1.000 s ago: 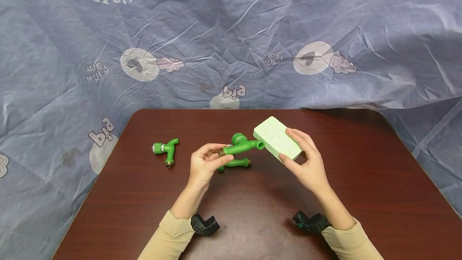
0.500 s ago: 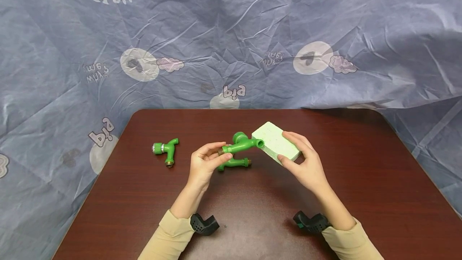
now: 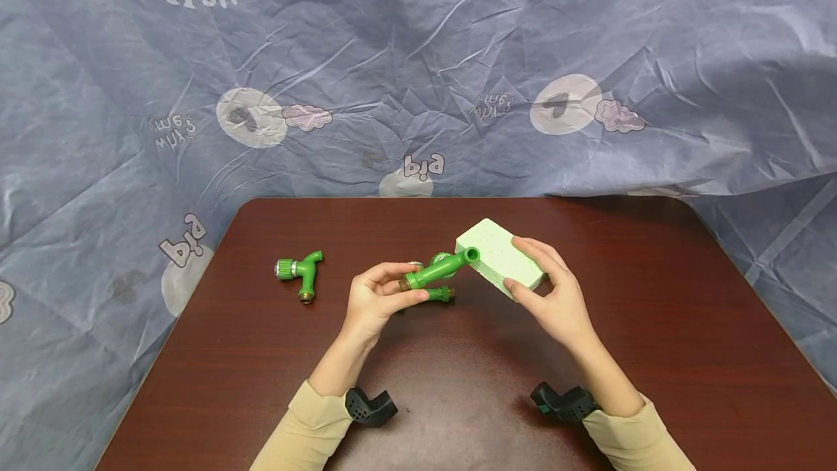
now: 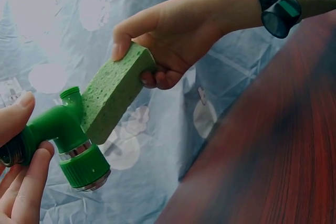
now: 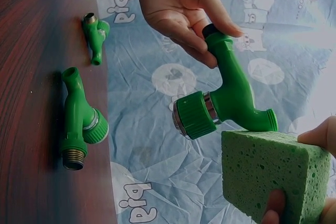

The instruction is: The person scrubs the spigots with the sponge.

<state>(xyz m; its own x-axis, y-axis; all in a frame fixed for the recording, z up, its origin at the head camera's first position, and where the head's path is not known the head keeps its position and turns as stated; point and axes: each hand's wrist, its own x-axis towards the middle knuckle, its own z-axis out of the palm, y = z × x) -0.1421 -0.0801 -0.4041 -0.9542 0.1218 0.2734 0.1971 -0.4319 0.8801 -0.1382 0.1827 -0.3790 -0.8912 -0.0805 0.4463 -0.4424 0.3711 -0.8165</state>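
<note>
My left hand [image 3: 369, 300] pinches a green tap [image 3: 441, 270] by its threaded end, above the table. In the left wrist view the tap's ribbed knob [image 4: 85, 166] hangs downward. My right hand [image 3: 556, 293] grips a pale green sponge [image 3: 500, 256] between thumb and fingers. The sponge's near end touches the tap's spout, as the right wrist view shows the spout [image 5: 265, 120] against the sponge's edge [image 5: 262, 166]. Beneath the held tap, a second green tap [image 3: 441, 294] lies on the table, partly hidden by the left hand.
Another green tap [image 3: 305, 272] with a ribbed knob lies on the left of the dark red-brown table [image 3: 261, 369]. Behind the table's far edge hangs a wrinkled blue-grey printed cloth [image 3: 418, 78].
The held tap has turned in my left hand, its knob swinging down and away from the head view. The sponge has shifted slightly down and left against the spout.
</note>
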